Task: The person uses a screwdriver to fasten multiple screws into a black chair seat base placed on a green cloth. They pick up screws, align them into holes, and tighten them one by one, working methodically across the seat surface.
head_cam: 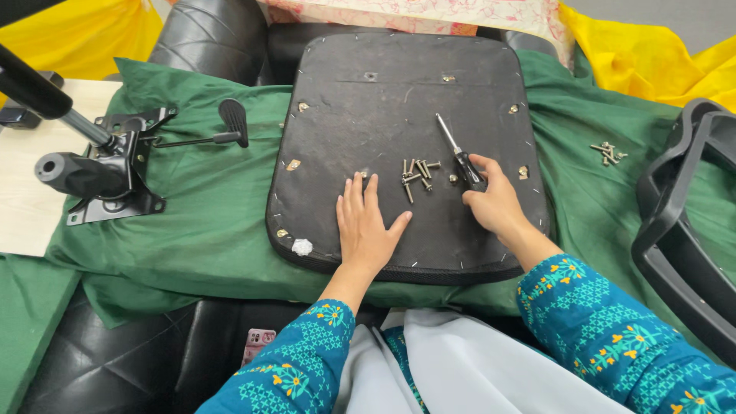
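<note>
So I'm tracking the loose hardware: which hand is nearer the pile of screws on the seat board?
Left, narrowly. The left hand lies flat just below-left of the screws; the right hand, gripping the screwdriver, sits farther to their right.

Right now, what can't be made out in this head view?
- Screwdriver handle: covered by the right hand.
- Screws on the seat base: too small to tell types.
- Black armrest: cut off by the right edge.

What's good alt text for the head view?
A person's right hand grips a screwdriver on an upturned black chair seat base, the left hand lying flat beside a pile of screws. A chair tilt mechanism lies to the left on green cloth.
</note>
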